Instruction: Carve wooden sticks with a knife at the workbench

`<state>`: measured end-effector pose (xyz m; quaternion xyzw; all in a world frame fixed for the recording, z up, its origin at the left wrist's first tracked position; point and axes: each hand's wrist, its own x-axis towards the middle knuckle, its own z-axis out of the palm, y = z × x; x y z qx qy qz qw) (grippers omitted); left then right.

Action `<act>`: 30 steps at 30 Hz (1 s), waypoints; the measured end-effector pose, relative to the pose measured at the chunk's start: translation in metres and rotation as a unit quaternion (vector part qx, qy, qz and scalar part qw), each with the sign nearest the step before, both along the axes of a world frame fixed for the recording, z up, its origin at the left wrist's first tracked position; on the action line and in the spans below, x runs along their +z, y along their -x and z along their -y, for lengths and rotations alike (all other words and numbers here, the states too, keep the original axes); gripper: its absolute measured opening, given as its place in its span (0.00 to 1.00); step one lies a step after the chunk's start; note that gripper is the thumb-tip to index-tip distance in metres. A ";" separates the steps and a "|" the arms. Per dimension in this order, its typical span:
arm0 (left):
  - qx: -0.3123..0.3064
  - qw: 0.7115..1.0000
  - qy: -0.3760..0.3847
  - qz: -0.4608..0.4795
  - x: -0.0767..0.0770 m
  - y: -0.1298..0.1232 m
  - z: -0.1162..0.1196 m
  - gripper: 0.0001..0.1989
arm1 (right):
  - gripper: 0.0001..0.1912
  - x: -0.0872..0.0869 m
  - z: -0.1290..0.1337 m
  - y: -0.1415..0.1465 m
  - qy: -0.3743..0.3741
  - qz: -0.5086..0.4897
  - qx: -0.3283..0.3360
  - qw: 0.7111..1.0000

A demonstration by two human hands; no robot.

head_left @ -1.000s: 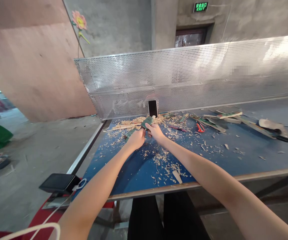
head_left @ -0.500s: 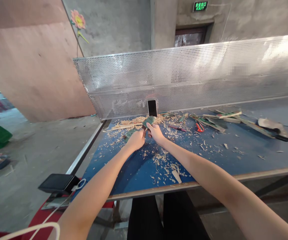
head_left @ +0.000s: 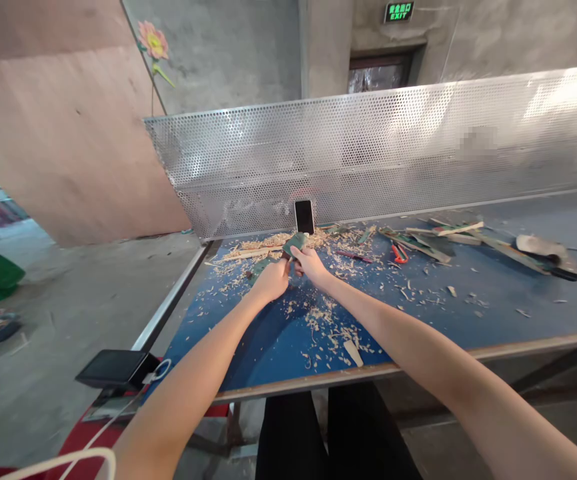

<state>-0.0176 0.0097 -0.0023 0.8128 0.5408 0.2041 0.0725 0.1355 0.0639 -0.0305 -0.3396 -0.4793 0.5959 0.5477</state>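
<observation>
Both of my hands meet over the blue table (head_left: 268, 347), close in front of an upright phone (head_left: 305, 217). My right hand (head_left: 311, 263) is closed, its thumb pressing on a folded dark green piece (head_left: 295, 244) that looks like sandpaper, with a brown patch at its left. My left hand (head_left: 272, 280) is closed just beside it, fingers wrapped round something mostly hidden; a thin pale sliver shows between the hands. Another crumpled green piece (head_left: 258, 268) lies by the left knuckles. Wood shavings (head_left: 273, 240) are heaped behind the hands and scattered in front.
A red-handled cutter (head_left: 399, 253), a purple stick (head_left: 353, 256) and strips of split bamboo or wood (head_left: 433, 248) lie to the right. A pale wood chip (head_left: 353, 353) rests near the front edge. A perforated metal screen (head_left: 278, 160) stands behind. A black device (head_left: 118, 369) sits at left.
Both hands stay together with the green piece held in nearly the same place. The whole view shifts very slightly to the left; nothing is let go.
</observation>
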 end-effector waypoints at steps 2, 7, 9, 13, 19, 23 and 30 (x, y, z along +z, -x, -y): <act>0.000 1.000 -0.006 0.005 0.002 0.000 0.000 0.17 | 0.25 0.004 -0.003 -0.006 -0.003 0.000 -0.009 1.000; -0.021 1.000 0.006 -0.001 0.005 -0.002 0.003 0.17 | 0.25 0.013 -0.012 -0.028 0.010 -0.046 -0.124 0.991; -0.020 1.000 0.011 0.012 0.004 -0.003 0.004 0.17 | 0.24 0.013 -0.007 -0.023 0.002 -0.040 -0.118 0.992; -0.003 0.998 -0.017 0.057 0.002 -0.003 0.001 0.17 | 0.26 0.007 0.009 0.001 -0.024 -0.005 -0.035 0.999; -0.012 0.999 -0.017 0.044 0.007 -0.006 0.003 0.18 | 0.27 0.012 -0.001 -0.010 -0.021 0.003 -0.070 0.997; -0.016 0.999 0.006 0.040 0.007 -0.007 0.006 0.20 | 0.28 0.015 -0.010 -0.024 -0.008 -0.024 -0.141 0.990; -0.009 0.997 -0.027 0.076 -0.005 0.001 -0.007 0.16 | 0.28 -0.005 0.003 0.008 -0.083 0.041 -0.051 0.994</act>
